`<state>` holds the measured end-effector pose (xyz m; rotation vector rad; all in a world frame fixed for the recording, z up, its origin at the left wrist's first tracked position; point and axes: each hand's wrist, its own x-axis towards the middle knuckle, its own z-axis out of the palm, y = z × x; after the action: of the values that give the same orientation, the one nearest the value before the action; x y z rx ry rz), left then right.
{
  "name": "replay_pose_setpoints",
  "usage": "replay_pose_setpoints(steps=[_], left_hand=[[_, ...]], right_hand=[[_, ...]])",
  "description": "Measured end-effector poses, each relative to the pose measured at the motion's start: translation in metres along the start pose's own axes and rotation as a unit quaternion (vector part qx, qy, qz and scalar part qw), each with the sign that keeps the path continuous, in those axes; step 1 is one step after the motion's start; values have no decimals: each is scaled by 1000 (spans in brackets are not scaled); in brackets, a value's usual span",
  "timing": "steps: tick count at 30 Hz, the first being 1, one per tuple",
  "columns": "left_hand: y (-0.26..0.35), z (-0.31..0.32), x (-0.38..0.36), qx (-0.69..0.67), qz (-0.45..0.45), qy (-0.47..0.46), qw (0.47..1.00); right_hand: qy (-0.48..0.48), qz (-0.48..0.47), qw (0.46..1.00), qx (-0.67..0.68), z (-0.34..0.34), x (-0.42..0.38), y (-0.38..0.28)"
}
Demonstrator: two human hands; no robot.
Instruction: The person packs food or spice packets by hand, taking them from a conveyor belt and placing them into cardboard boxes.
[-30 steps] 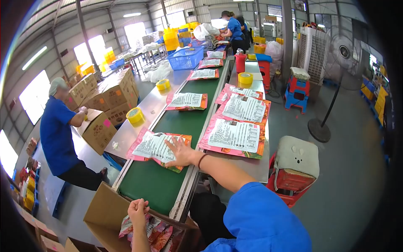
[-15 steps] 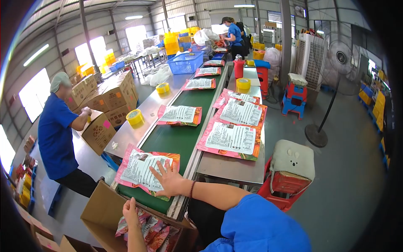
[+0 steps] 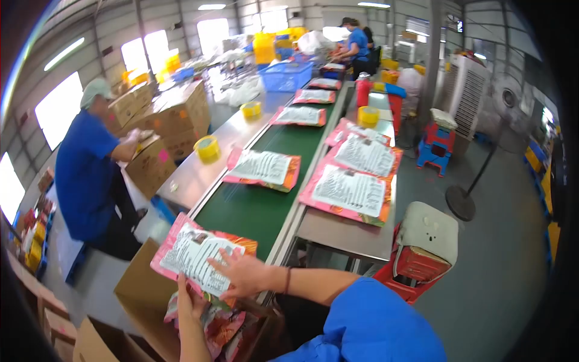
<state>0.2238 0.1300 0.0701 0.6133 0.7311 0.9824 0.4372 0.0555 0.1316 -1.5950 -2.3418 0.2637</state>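
Here, the right hand (image 3: 240, 274) lay on a bag (image 3: 192, 254), fingers spread; the left hand (image 3: 190, 301) touched its edge, grip unclear.

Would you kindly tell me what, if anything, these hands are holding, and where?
A pouch: the left hand holds its near edge; the right hand lies spread on its label.
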Motion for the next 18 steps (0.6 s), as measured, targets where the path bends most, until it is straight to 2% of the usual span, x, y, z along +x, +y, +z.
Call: replay_pose_setpoints(steps=[1,3,4,5,7,9,11,13,14,15,17,18], left_hand=[[0,-2,0,-76,19,-77,994],[-2,-33,-2,-65,35,33,997],[-5,-42,-3,-99,22,33,994],[-15,-48,1,-135,13,23,991],[-21,-50,-6,-162,30,45,985],[-24,-57,-6,-156,51,63,984],[-23,-49,-4,-100,107,116,982],[0,-41,-4,-63,175,130,974],[23,-30,-13,-62,166,221,959],[54,-18,-23,-51,186,157,969],[96,-49,-13,51,284,123,950],[119,-56,-15,89,296,119,944]], right_hand=[[-1,-42,999,25,-3,3,7],[76,-117,962,233,-17,14,33],[66,-106,965,232,-29,21,41],[171,-90,976,101,-26,23,63],[244,-28,969,5,-27,38,96],[203,95,973,-63,-31,53,109],[150,187,929,-282,-26,73,114],[94,260,908,-316,-23,91,125],[90,271,901,-326,-23,97,126],[85,285,893,-338,-25,100,129],[80,238,932,-261,-29,107,133],[56,217,936,-270,-29,108,132]])
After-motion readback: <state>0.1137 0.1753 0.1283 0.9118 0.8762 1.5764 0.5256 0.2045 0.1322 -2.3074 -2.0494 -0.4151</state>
